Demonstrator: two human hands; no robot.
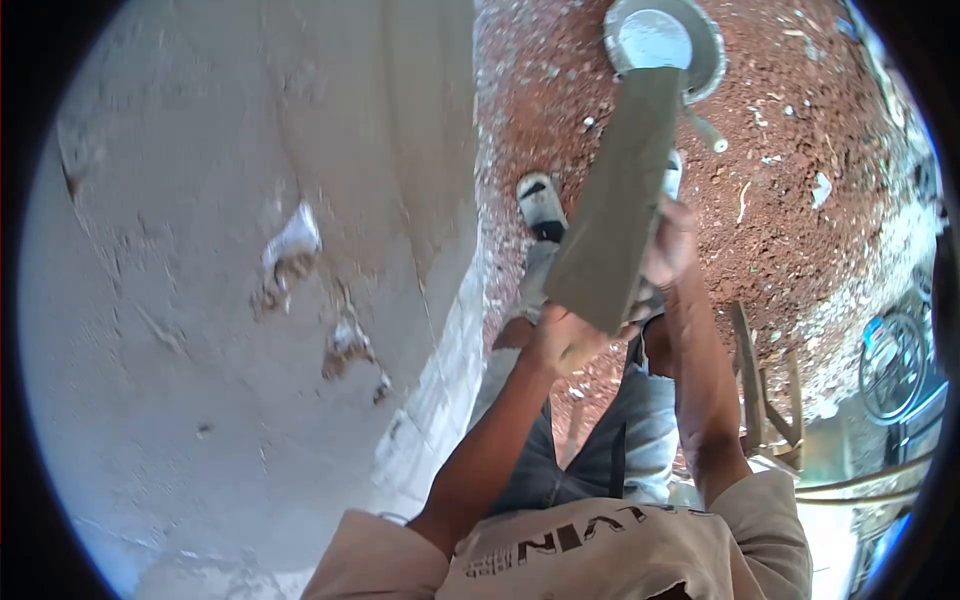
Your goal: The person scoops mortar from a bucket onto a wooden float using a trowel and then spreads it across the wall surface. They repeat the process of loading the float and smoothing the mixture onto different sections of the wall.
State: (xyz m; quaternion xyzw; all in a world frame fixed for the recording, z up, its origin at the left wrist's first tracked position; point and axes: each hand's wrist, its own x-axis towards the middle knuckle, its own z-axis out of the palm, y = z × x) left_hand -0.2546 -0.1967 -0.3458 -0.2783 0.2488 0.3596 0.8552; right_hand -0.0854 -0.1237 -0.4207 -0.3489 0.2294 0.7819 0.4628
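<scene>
A long, flat, grey-brown board [620,190], like a plasterer's float, is held up at a tilt before my legs. My left hand [568,340] is closed at its near end. My right hand [672,245] grips it from the right side, its fingers partly hidden behind the board. Beyond the far end, a round metal pan [715,50] with pale, wet-looking contents sits on the ground. Beside the pan lies a tool's light-coloured handle [708,132]; the rest of that tool is hidden by the board.
A grey plastered wall [230,400] with rough, chipped patches [295,245] fills the left side. My shoes [541,203] stand on reddish, gravelly soil [790,210]. On the right are a wooden frame [765,400] and a wheel [892,368].
</scene>
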